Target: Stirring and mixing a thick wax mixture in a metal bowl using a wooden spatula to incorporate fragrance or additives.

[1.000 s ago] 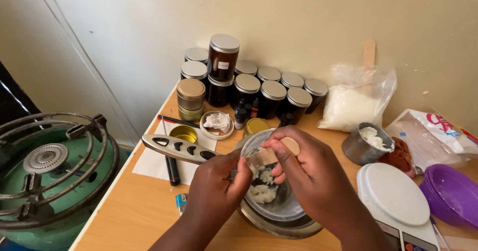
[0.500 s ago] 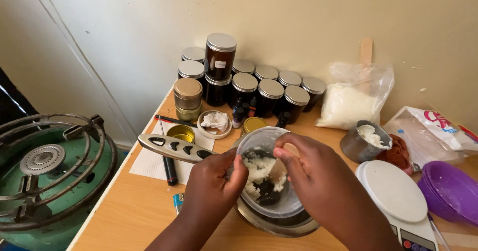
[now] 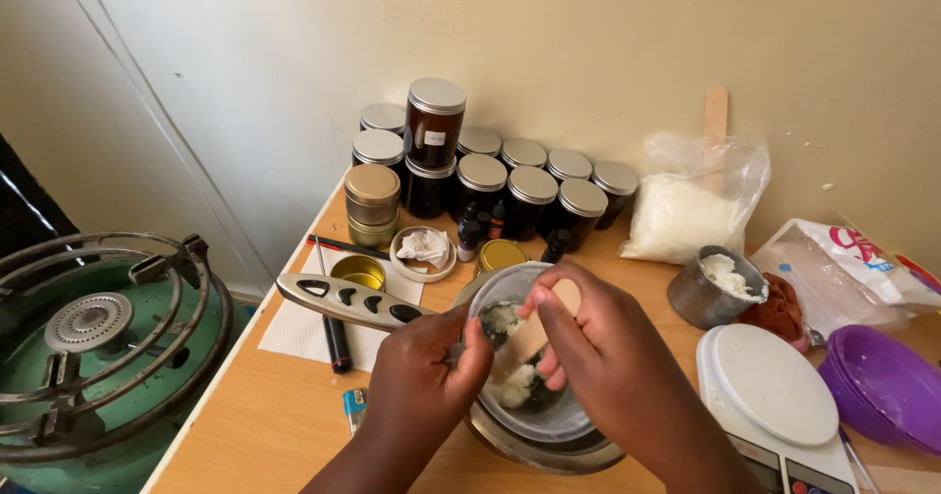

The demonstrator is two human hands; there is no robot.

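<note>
Right hand (image 3: 608, 357) curled tight around a flat wooden stick (image 3: 537, 329), tip down in white lumps inside a glass bowl (image 3: 520, 357). Left hand (image 3: 426, 376) closed on the bowl's near-left rim, steadying. Beneath both, a metal pan (image 3: 549, 447), grey handle (image 3: 348, 300) running off left of the left hand. Beyond the hands, dark lidded jars (image 3: 510, 185); right of the right hand, a white scale (image 3: 774, 396). All on the tabletop (image 3: 265, 425).

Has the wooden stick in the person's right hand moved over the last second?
Yes. The wooden stick in the right hand has dipped from above the rim down into the glass bowl, which stays by the pan handle.
</note>
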